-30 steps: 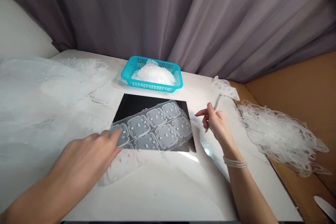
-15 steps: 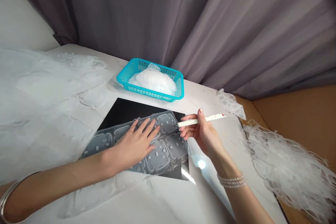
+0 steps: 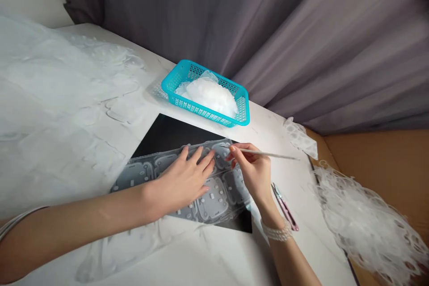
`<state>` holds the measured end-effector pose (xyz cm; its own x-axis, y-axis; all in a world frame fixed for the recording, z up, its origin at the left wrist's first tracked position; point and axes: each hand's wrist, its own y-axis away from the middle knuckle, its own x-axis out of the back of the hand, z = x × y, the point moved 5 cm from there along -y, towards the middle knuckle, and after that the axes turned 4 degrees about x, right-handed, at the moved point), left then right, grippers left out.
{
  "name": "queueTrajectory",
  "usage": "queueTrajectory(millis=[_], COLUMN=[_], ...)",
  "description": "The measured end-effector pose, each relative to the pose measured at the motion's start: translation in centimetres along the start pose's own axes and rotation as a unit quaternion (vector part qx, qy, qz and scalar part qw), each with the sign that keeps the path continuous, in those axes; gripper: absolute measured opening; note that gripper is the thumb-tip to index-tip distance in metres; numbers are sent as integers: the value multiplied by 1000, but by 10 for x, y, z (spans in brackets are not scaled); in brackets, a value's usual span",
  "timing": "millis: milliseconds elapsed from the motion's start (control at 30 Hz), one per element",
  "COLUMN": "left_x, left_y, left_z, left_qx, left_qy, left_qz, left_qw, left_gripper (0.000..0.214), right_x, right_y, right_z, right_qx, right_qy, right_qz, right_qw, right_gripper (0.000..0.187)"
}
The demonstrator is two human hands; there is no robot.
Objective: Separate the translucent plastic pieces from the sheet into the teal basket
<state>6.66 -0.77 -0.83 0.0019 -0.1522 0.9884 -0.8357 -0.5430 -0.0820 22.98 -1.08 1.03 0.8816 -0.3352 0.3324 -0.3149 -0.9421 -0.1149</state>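
Note:
A translucent sheet of moulded rectangular parts point(image 3: 214, 192) lies across a black mat point(image 3: 174, 136) on the white table. My left hand point(image 3: 182, 181) rests flat on the sheet, fingers spread and pointing toward its far end. Just right of it, my right hand point(image 3: 251, 172) pinches a thin white stick-like tool point(image 3: 268, 154), whose tip touches the sheet's far edge near my left fingertips. Both wrists carry bracelets.
A turquoise basket point(image 3: 206, 109) heaped with clear pieces stands behind the mat. Pink-handled snips point(image 3: 284, 208) lie right of my right wrist. A tangle of clear offcuts point(image 3: 368, 225) fills the right side; clear sheets point(image 3: 56, 98) cover the left. A grey curtain hangs behind.
My left hand came forward and settled flat on the sheet. My right hand turned the thin tool over and brought its tip down to the sheet's far edge. The view shifted left.

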Motion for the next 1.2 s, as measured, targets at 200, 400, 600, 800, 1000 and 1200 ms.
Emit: queueTrajectory(millis=[200, 400, 600, 800, 1000, 1200], left_x=[2, 1, 4, 5, 5, 4], left_y=[-1, -1, 1, 1, 0, 0], left_z=[-8, -8, -9, -10, -11, -12], left_qx=[-21, -25, -38, -43, -43, -42], left_qy=[37, 28, 14, 9, 9, 13], left_qz=[19, 17, 1, -3, 4, -11], left_qw=[999, 999, 999, 999, 999, 999], left_gripper=[54, 53, 49, 49, 48, 49], right_x=[-10, -18, -20, -24, -28, -24], right_y=[9, 16, 18, 17, 16, 27], right_z=[11, 18, 19, 16, 9, -1], right_qx=[65, 144, 198, 242, 266, 271], right_qy=[88, 144, 180, 203, 243, 286], right_qz=[7, -24, -35, -55, -67, -98], right_qw=[994, 979, 963, 947, 930, 914], right_gripper=[28, 21, 17, 15, 15, 16])
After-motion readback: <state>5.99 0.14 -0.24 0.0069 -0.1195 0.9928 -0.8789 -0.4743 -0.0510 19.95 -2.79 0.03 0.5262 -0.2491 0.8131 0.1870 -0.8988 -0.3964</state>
